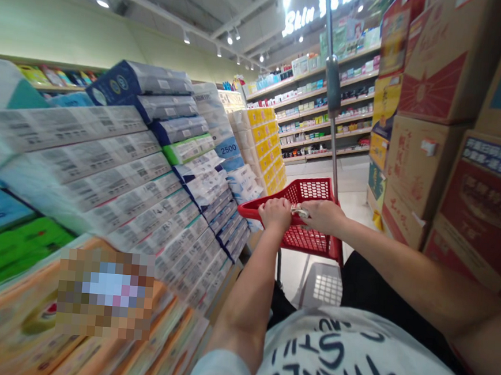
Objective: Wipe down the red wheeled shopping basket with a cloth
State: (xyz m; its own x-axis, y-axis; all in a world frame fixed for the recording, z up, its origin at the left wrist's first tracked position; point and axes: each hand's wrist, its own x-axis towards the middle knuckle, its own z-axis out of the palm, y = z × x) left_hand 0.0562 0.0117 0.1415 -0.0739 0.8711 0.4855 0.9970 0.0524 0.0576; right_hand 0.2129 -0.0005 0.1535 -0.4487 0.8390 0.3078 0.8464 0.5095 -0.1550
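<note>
Both of my hands are on the handle side of a red plastic shopping cart (301, 239) with a perforated basket. The fingers of my left hand (275, 214) are wrapped over the red handle bar. My right hand (324, 216) closes on the same bar a little to the right. Between them a pale cord or strap (299, 210) is looped at the handle; I cannot tell whether either hand grips it. Inside, the visible part of the basket shows no goods. A metal pole (334, 148) with a grey sleeve rises at the cart's right side.
Stacked tissue packs (158, 203) line the left, with orange packs (19, 314) nearest me and yellow-and-white packs (260, 139) farther on. Cardboard cartons (424, 160) tower on the right. Shelves of small goods (313, 108) stand ahead, beyond the pale floor (354, 190).
</note>
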